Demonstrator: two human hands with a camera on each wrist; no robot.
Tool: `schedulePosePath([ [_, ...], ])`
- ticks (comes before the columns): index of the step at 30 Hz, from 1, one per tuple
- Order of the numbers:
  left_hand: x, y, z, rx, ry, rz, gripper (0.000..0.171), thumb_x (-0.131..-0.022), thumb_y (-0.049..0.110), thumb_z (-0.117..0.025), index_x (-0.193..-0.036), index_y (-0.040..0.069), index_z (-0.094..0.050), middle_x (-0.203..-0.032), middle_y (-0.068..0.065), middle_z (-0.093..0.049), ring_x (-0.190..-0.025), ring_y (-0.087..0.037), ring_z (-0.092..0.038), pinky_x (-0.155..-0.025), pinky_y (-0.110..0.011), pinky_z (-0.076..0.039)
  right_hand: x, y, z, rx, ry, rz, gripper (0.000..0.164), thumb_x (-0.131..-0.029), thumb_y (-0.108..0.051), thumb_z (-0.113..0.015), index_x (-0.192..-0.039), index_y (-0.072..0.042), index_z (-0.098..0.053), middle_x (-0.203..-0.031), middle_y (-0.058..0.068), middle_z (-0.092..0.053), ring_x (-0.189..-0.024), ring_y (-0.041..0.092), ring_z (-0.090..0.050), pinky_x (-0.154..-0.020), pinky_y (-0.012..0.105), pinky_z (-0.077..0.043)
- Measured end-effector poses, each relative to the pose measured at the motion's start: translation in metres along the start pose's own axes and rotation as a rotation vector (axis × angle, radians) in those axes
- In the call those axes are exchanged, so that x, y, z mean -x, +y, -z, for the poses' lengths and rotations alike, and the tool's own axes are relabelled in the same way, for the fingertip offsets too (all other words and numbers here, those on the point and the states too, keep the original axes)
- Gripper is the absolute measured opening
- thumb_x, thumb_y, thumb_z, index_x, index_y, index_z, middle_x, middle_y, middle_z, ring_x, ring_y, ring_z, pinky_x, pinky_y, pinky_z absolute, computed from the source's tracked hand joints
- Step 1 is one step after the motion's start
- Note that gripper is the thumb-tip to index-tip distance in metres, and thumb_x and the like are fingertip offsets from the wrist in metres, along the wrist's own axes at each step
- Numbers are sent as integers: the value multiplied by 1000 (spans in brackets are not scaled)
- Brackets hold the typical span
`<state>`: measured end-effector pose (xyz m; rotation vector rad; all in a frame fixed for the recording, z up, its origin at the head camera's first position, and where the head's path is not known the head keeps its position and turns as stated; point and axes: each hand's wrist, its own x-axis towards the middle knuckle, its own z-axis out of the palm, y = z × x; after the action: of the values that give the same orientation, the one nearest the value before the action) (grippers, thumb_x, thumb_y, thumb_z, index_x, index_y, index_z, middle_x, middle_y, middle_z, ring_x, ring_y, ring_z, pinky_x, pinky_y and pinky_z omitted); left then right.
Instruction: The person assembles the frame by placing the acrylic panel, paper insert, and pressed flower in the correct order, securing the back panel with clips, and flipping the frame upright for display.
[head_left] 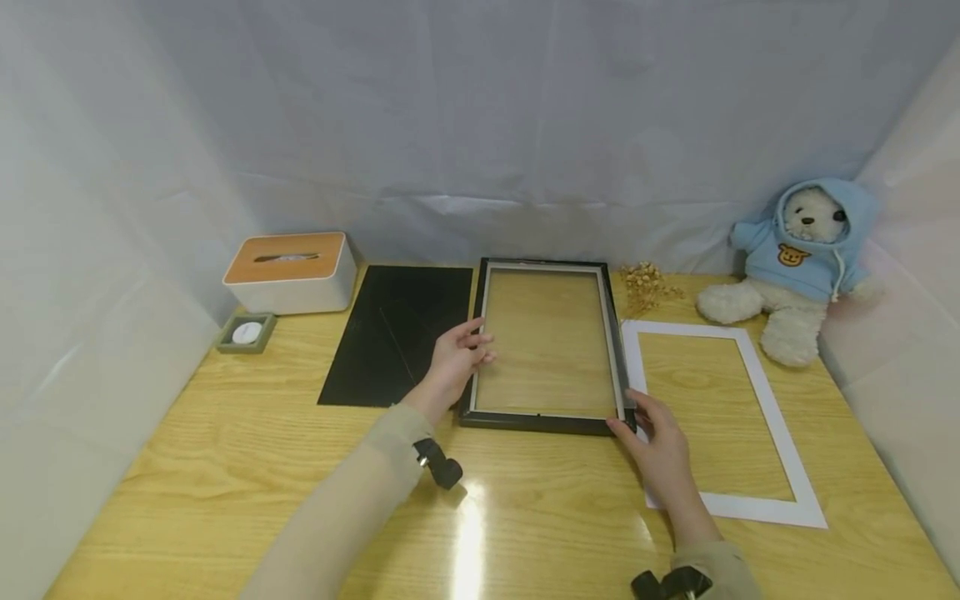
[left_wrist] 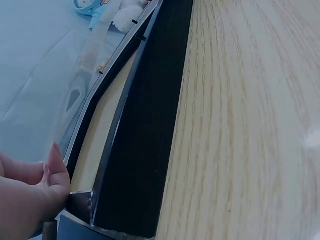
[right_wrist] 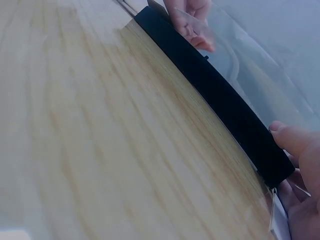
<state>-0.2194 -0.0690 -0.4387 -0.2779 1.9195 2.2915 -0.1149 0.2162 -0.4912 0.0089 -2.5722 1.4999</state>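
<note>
A black picture frame [head_left: 547, 422] with a pale inner lip lies at the middle of the table. My left hand [head_left: 456, 358] is at its left side, where thumb and fingertips pinch the edge of a clear sheet [left_wrist: 86, 65]. In the left wrist view that sheet stands tilted above the frame's opening, and wood shows through beneath. My right hand [head_left: 662, 442] grips the frame's near right corner, its thumb [right_wrist: 287, 135] on the upper edge and the other fingers around the outer side, partly hidden.
A black backing board [head_left: 397, 333] lies left of the frame, a white mat border [head_left: 776, 425] to the right. Behind stand a tissue box [head_left: 300, 287], a small green square dish [head_left: 247, 333], dried flowers [head_left: 647, 287] and a plush toy [head_left: 798, 258] in a blue hoodie.
</note>
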Motion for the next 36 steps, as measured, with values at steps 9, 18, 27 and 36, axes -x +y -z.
schedulePosePath([
  [9, -2, -2, -3, -20, 27, -12, 57, -86, -23, -44, -139, -2, -46, -108, -22, -57, -75, -19, -60, -71, -22, -54, 0, -2, 0, -29, 10, -1, 54, -85, -16, -74, -131, 1, -52, -130, 18, -49, -119, 30, -50, -94, 8, -37],
  [18, 1, 0, -1, -74, 31, -19, 59, -85, -24, -44, -139, -2, -44, -113, -26, -57, -76, -20, -61, -70, -20, -53, 0, -2, -1, -31, -1, -23, 55, -85, -19, -74, -132, -1, -52, -132, 17, -48, -120, 29, -49, -99, 20, -39],
  [27, -1, 0, 0, -109, 28, -33, 56, -86, -23, -42, -139, -5, -43, -113, -26, -57, -71, -16, -61, -67, -18, -52, -1, -2, -1, -25, 6, -4, 54, -84, -14, -75, -131, 0, -52, -132, 19, -48, -119, 30, -49, -93, 4, -35],
  [36, 1, -1, -3, -248, 62, -52, 51, -87, -19, -44, -137, -6, -46, -123, -25, -54, -85, -24, -61, -75, -27, -52, 0, -2, 0, -15, 5, -5, 55, -84, -18, -75, -131, -1, -52, -132, 18, -49, -119, 29, -50, -98, 20, -40],
])
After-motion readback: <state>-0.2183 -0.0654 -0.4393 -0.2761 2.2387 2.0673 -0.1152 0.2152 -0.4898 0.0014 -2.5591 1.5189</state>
